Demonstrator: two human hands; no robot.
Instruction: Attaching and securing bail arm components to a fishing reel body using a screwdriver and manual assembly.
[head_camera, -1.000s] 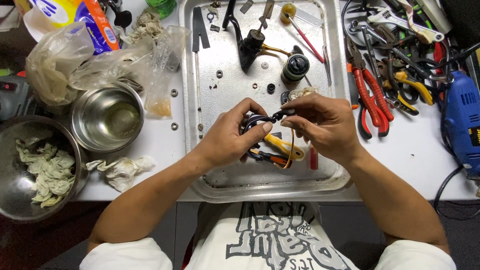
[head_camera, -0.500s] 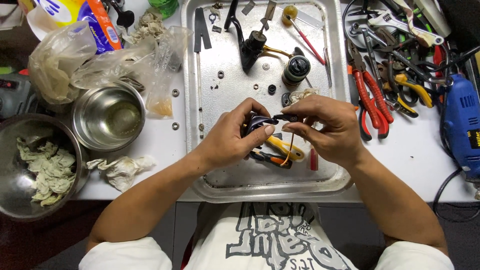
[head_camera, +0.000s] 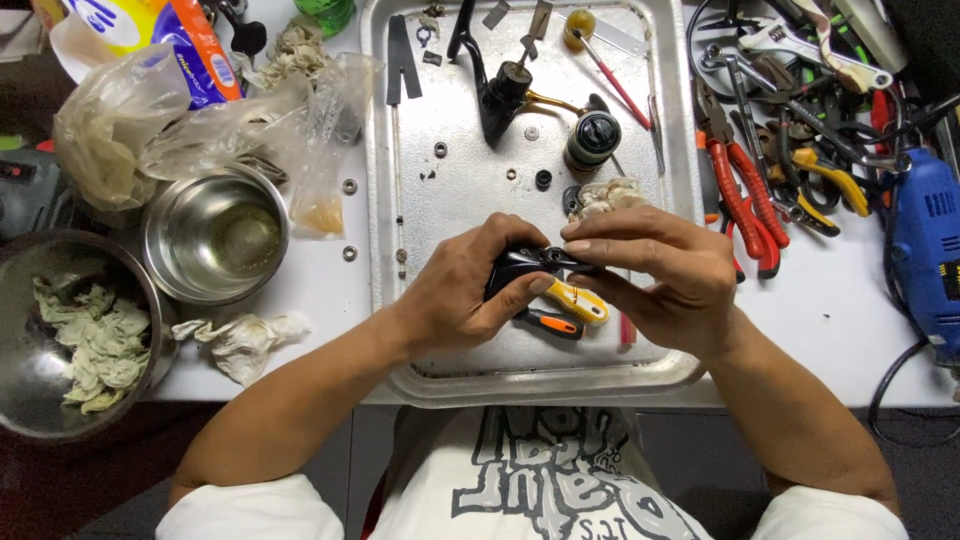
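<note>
The hands have hardly moved since a moment ago. The left hand (head_camera: 468, 290) grips a small black metal part (head_camera: 528, 265), and the right hand (head_camera: 665, 275) pinches its other end, above the silver metal tray (head_camera: 440, 200) on the white surface (head_camera: 830, 330).

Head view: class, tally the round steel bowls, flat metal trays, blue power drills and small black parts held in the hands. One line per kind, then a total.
Round steel bowls: 2
Flat metal tray: 1
Blue power drill: 1
Small black part, held by left hand and right hand: 1
Total: 5
</note>
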